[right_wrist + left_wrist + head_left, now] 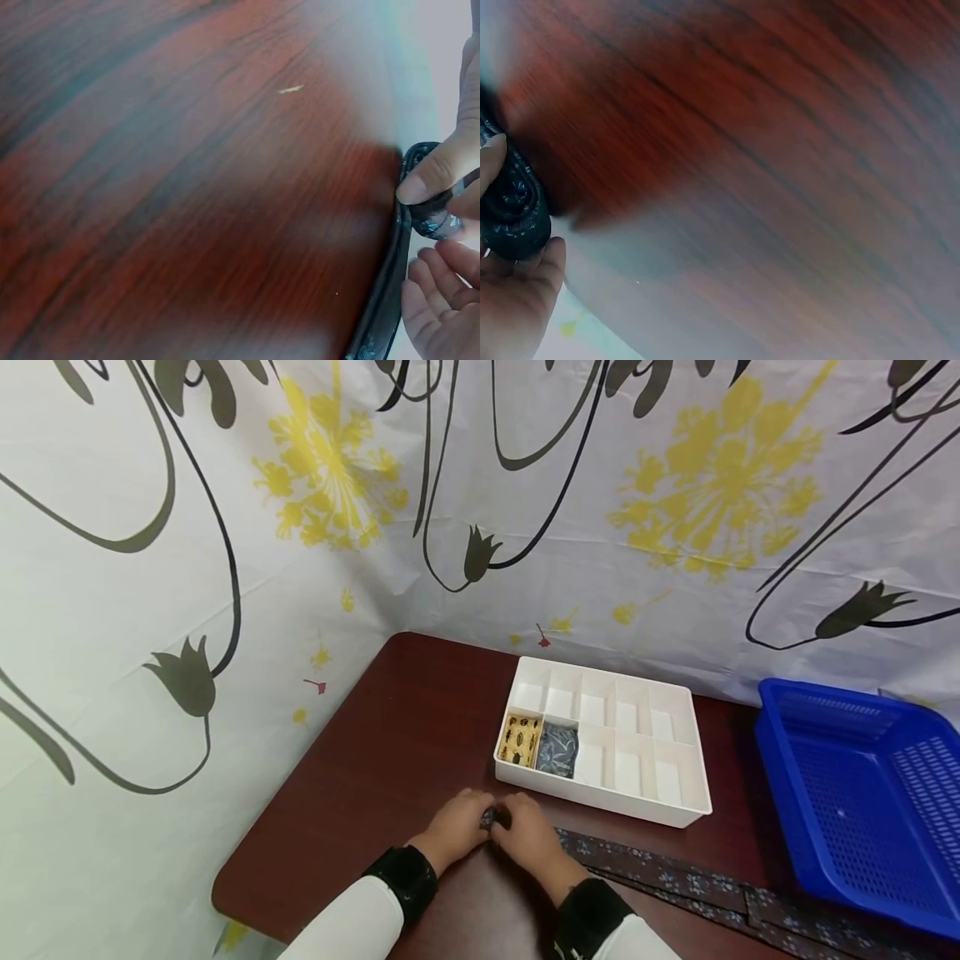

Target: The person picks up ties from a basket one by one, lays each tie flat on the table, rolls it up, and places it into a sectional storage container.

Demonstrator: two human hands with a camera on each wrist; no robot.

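A dark necktie (660,872) with small pale-blue flowers stretches along the table toward the lower right, and its near end is wound into a small roll (487,817). My left hand (456,827) grips this roll from the left side. From the right, my right hand (531,833) pinches the same roll, fingers close to those of the left. In the left wrist view the coil (517,202) shows its wound layers between fingertips. A thumb (424,184) presses on the rolled tie in the right wrist view, where the flat part trails downward.
Beyond the hands stands a white divided tray (600,795). Its near-left compartments hold a yellow insect-patterned item (520,740) and a grey patterned folded cloth (557,750). A blue plastic basket (795,810) sits at the right. Patterned curtain (525,527) borders the dark-red table (360,793).
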